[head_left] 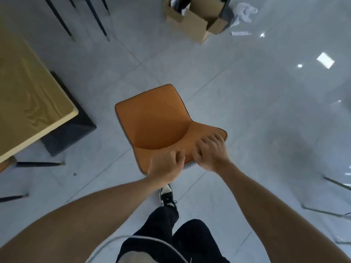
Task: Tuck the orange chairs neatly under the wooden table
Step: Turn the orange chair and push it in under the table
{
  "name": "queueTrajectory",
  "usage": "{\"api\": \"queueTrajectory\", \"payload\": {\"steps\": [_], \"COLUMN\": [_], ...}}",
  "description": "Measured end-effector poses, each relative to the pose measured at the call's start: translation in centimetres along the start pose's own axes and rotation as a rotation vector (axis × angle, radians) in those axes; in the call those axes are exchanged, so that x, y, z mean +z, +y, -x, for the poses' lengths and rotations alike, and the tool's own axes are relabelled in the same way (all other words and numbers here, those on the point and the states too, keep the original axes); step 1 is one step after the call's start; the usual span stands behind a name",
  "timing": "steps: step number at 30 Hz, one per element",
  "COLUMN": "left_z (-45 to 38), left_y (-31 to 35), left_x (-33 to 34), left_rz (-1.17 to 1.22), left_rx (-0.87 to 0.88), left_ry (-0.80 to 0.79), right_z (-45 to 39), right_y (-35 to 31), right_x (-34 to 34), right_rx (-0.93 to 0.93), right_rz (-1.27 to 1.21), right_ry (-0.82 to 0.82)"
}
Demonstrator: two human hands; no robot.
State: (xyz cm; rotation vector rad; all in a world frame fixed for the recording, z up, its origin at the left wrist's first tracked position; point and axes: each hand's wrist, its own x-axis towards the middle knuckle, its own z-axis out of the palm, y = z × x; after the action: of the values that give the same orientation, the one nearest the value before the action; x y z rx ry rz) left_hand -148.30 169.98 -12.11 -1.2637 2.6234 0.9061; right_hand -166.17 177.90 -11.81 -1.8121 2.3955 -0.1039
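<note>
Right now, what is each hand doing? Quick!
Left hand: grips the backrest top of the orange chair.
Right hand: grips the same backrest beside it.

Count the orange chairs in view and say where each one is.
1 clearly: the orange chair at centre, gripped at its backrest by the left hand and right hand, right of the wooden table. Others may be hidden outside the view.

Bare office-like room: glossy tiled floor [247, 95], open cardboard boxes [191, 21].

Dim, soft focus — floor [247, 92] glare, wide-angle warp
</note>
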Motion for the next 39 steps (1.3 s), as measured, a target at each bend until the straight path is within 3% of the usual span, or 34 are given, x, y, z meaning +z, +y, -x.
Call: {"api": "queueTrajectory", "payload": {"steps": [3,11,19,26,39], "left_z": [-1.1,-10.9,-21.8,-30.6,-46.7], "left_y": [0.8,5.2,7.9,6.8,3.3], "left_x": [-0.1,-3.6,-7.7,-13.7,-23.3], "left_rz": [-0.026,0.112,0.102,0.141,0.304], "left_rx": [-0.004,-0.106,-0.297,-0.442,-0.695], "left_ry": [-0.016,0.085,0.189,0.239,0.434], "right_z": [-1.7,-13.9,-28.1,-41.4,-67.0], "right_y": [1.7,8.9,13.6,13.0,8.7], "right_x": [0.3,-2.2,-5.1,-7.4,-10.7], "right_rx": [-0.151,-0.359,-0.561,-0.726,-1.075], "right_rz": [-0.009,-0.067,-0.086,0.052,0.056], "right_ry": [0.102,0.181,0.138,0.093,0.028]}}
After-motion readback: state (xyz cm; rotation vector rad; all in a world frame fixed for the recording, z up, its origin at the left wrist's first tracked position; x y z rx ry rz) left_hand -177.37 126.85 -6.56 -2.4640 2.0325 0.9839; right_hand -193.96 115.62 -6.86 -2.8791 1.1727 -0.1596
